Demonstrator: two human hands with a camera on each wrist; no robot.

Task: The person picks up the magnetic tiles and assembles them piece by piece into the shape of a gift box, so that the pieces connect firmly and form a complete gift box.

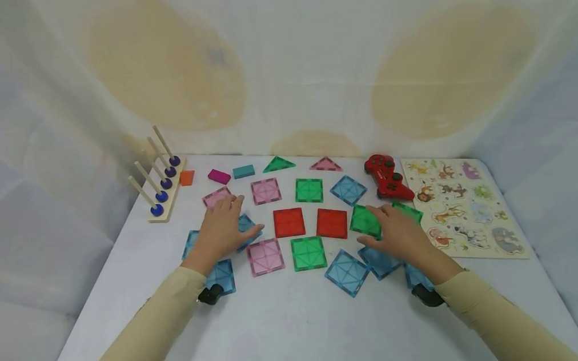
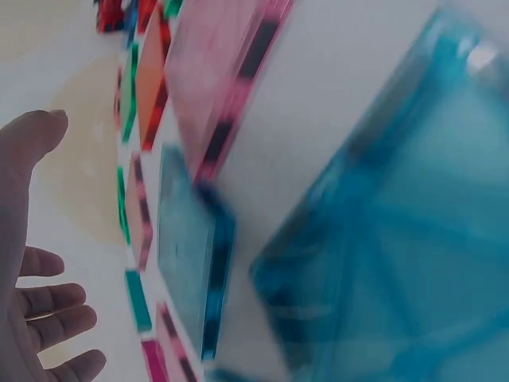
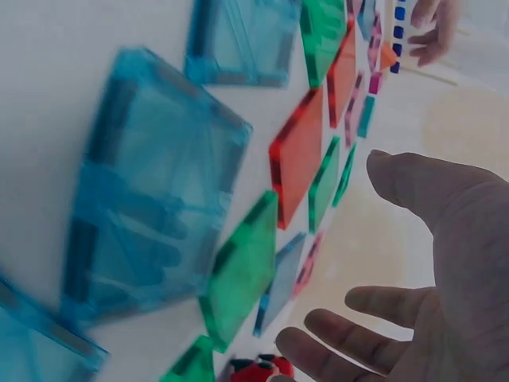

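Note:
My left hand (image 1: pixel 221 229) hovers palm down over the tiles on the left, thumb spread away from the fingers and nothing held. Under and beside it are a pink square tile (image 1: pixel 216 196), a blue tile (image 1: pixel 248 230) and another blue tile (image 1: pixel 222 276). On the other side my right hand (image 1: pixel 399 237) is likewise over the tiles, fingers apart, holding nothing. Close to its fingertips lies a green square tile (image 1: pixel 365 221); a blue tile (image 1: pixel 380 261) sits below its thumb. Two red square tiles (image 1: pixel 289 223) lie between the hands. Both wrist views show the fingers relaxed above the tiles.
A wooden peg stand (image 1: pixel 167 205) with blue rings stands at the left. A red game controller (image 1: pixel 388 177) and an animal puzzle board (image 1: pixel 464 211) lie at the right. Small blocks, including a teal one (image 1: pixel 243 172), and triangular tiles (image 1: pixel 279 163) line the back.

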